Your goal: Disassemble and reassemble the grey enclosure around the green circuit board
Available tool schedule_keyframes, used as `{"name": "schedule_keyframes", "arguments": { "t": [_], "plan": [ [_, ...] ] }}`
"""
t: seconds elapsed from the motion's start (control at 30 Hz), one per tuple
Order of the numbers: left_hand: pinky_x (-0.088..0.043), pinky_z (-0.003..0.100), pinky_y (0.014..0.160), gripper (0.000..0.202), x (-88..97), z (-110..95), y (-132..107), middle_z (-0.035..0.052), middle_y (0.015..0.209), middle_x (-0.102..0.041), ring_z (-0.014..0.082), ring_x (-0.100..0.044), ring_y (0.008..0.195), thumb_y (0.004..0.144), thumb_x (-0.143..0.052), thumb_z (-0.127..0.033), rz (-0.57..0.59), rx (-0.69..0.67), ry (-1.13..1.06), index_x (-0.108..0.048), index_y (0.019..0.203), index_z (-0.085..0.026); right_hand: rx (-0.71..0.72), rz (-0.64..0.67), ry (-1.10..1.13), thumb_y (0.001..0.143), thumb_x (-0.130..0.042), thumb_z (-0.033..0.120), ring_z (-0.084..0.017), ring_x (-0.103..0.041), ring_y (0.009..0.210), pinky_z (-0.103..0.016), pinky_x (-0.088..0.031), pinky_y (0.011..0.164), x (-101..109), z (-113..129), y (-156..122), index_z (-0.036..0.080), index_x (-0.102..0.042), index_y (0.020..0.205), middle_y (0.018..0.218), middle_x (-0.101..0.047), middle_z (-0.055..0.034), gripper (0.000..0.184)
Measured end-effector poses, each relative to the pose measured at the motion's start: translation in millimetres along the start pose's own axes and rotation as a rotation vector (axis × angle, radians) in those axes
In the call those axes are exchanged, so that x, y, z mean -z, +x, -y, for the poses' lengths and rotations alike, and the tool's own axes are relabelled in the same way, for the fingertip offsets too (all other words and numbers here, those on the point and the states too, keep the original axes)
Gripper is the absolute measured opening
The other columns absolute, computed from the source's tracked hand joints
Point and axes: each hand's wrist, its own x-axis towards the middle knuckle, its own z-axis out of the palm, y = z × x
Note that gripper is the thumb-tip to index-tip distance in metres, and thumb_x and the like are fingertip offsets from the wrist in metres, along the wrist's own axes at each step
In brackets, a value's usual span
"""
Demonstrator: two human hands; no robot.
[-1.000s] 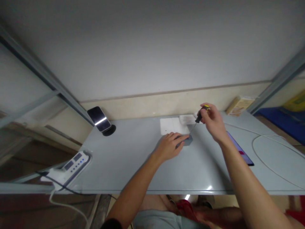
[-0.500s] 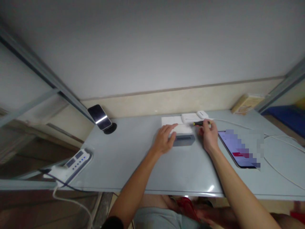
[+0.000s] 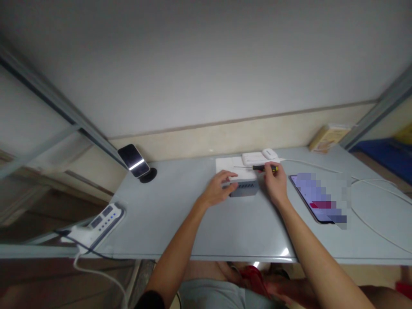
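Observation:
My right hand (image 3: 276, 182) is closed around the black and yellow handle of a screwdriver (image 3: 257, 168). Its thin shaft points left, above white paper (image 3: 225, 164). At the left end of a small grey box (image 3: 244, 189) with a row of vent slots is my left hand (image 3: 219, 188). The thumb overlaps the box's front, while the other fingers reach over its back edge, apart from the thumb. Whether the left fingertips press on the box cannot be made out. Just behind the screwdriver lie a white flat device (image 3: 252, 158) and a smaller white rounded one (image 3: 269, 153).
A large phone or tablet (image 3: 317, 201) lies right of my right hand, near white cables (image 3: 322, 166). A phone on a stand (image 3: 133, 161) is at the back left. The front left corner has a power strip (image 3: 99, 225); a yellowish box (image 3: 328, 138) leans at the back right.
My left fingers have drawn back and lifted a little from the paper. The screwdriver's shaft now shows fully, in my right hand. The whole view has shifted slightly.

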Motion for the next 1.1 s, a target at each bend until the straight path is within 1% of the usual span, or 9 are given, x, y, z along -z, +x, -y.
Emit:
{"name": "schedule_keyframes", "arguments": {
  "t": [0.07,0.17,0.27,0.43,0.57,0.73,0.9,1.0,1.1],
  "plan": [
    [-0.052,0.034,0.095,0.041,-4.8,-14,-4,0.008,0.119,-0.069,0.0214,-0.064,0.106,0.086,-0.073,-0.038,0.143,-0.011,-0.034,-0.065,0.123,-0.021,-0.029,-0.038,0.04,0.081,-0.063,0.059,-0.012,-0.044,0.054,-0.025,-0.035,0.054,2,-1,2,0.02,-0.057,0.102,0.064,-0.053,0.0062,0.044],
    [-0.053,0.036,0.097,0.036,-16.5,-30,-12,0.0065,0.119,-0.07,0.0227,-0.066,0.107,0.089,-0.067,-0.032,0.18,-0.044,0.091,-0.063,0.124,-0.024,-0.023,-0.11,0.063,0.08,-0.063,0.059,-0.012,-0.045,0.056,-0.025,-0.037,0.055,5,-1,5,0.02,-0.056,0.105,0.066,-0.051,0.0066,0.047],
    [-0.055,0.037,0.096,0.042,-31.5,-41,-20,0.008,0.122,-0.069,0.0247,-0.068,0.108,0.09,-0.062,-0.034,0.224,-0.116,0.201,-0.057,0.13,-0.023,0.047,-0.21,0.006,0.08,-0.063,0.057,-0.012,-0.046,0.062,-0.027,-0.039,0.061,8,2,7,0.019,-0.057,0.092,0.071,-0.051,0.0044,0.04],
    [-0.058,0.035,0.087,0.038,-47.0,-49,-25,0.0077,0.109,-0.073,0.0241,-0.071,0.098,0.091,-0.058,-0.036,0.285,-0.217,0.279,-0.059,0.126,-0.02,0.056,-0.268,-0.082,0.081,-0.062,0.052,-0.013,-0.044,0.061,-0.028,-0.037,0.059,13,8,7,0.019,-0.057,0.081,0.066,-0.05,0.0039,0.033],
    [-0.058,0.038,0.088,0.036,-38.1,-41,-20,0.0089,0.107,-0.074,0.0253,-0.071,0.097,0.09,-0.058,-0.034,0.236,-0.233,0.342,-0.063,0.122,-0.02,0.065,-0.347,-0.125,0.081,-0.063,0.045,-0.013,-0.042,0.061,-0.028,-0.036,0.06,16,7,8,0.02,-0.056,0.077,0.065,-0.049,0.0044,0.026],
    [-0.054,0.043,0.093,0.036,-10.8,-25,-12,0.0096,0.111,-0.073,0.0268,-0.068,0.1,0.087,-0.06,-0.029,0.16,-0.156,0.373,-0.064,0.122,-0.021,0.06,-0.413,-0.107,0.08,-0.065,0.045,-0.013,-0.044,0.062,-0.028,-0.037,0.061,18,5,12,0.019,-0.056,0.076,0.066,-0.051,0.0035,0.027],
    [-0.051,0.04,0.094,0.031,5.9,-21,-6,0.0089,0.104,-0.071,0.0243,-0.064,0.099,0.092,-0.06,-0.034,0.111,-0.118,0.235,-0.066,0.119,-0.02,-0.091,-0.34,0.18,0.072,-0.068,0.06,-0.009,-0.039,0.052,-0.024,-0.032,0.048,15,9,16,0.021,-0.055,0.081,0.062,-0.046,0.0071,0.042],
    [-0.05,0.037,0.093,0.027,3.3,-20,-4,0.008,0.101,-0.068,0.0223,-0.062,0.099,0.097,-0.054,-0.033,0.007,-0.073,0.152,-0.066,0.117,-0.02,-0.173,-0.205,0.373,0.064,-0.074,0.061,-0.007,-0.034,0.046,-0.022,-0.027,0.043,11,13,14,0.022,-0.053,0.083,0.056,-0.039,0.0108,0.048],
    [-0.05,0.036,0.094,0.022,-5.6,-18,-2,0.0072,0.1,-0.068,0.0207,-0.062,0.099,0.097,-0.054,-0.03,-0.078,-0.055,0.085,-0.068,0.112,-0.021,-0.165,-0.073,0.416,0.064,-0.078,0.059,-0.006,-0.036,0.045,-0.02,-0.029,0.043,7,16,9,0.022,-0.054,0.082,0.056,-0.041,0.0108,0.048]
  ]
}}
